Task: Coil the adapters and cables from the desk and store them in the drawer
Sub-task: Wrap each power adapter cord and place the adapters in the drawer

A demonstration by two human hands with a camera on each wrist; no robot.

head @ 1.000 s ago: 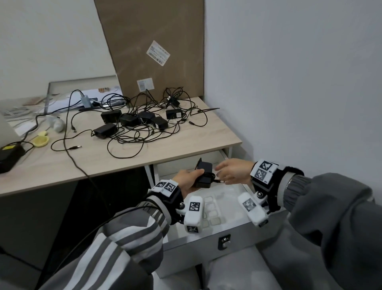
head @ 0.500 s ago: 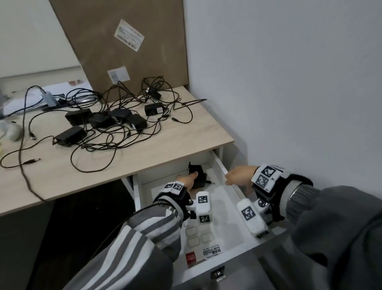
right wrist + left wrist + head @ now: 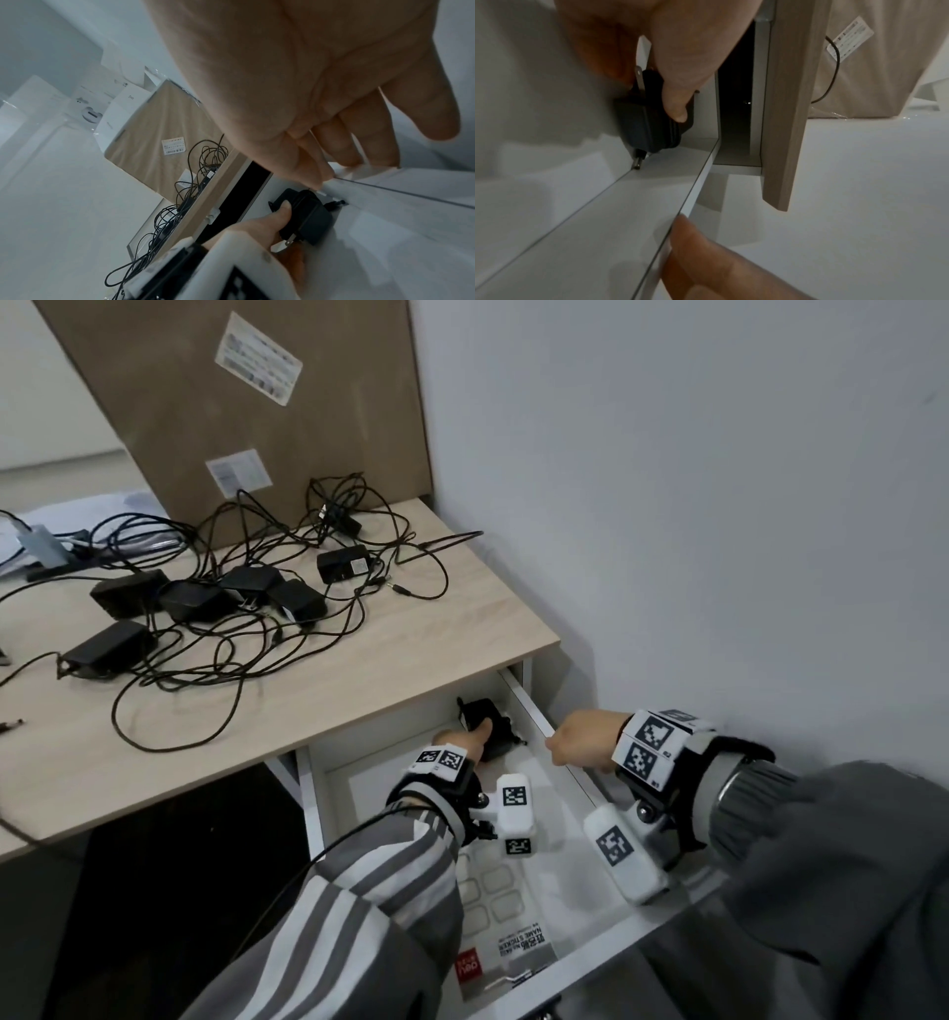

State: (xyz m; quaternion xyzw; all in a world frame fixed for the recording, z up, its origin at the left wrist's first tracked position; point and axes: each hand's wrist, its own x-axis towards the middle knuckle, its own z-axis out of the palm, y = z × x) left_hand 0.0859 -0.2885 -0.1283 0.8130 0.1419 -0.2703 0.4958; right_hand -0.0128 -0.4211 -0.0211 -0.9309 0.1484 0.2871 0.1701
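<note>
A black adapter [image 3: 490,721] with its cable wound around it sits in the back right corner of the open white drawer [image 3: 531,708]. My left hand [image 3: 464,742] grips the adapter [image 3: 649,130], thumb on top, and its plug prongs point toward my wrist. The barrel plug touches the drawer floor by the side wall [image 3: 654,203]. My right hand [image 3: 580,742] holds nothing but the drawer's right wall, fingers curled onto its rim [image 3: 342,178]. In the right wrist view the adapter [image 3: 311,219] lies just beyond those fingers. Several more adapters and loose cables [image 3: 215,608] lie tangled on the desk [image 3: 369,670].
A sheet of name stickers [image 3: 518,932] lies on the drawer floor near the front. A brown cardboard panel [image 3: 231,403] leans at the back of the desk. The white wall stands close on the right. Papers and a grey device [image 3: 46,546] lie at the far left.
My left hand has carried the adapter from above the drawer down into its back right corner. My right hand has let go of the adapter and moved onto the drawer's right wall.
</note>
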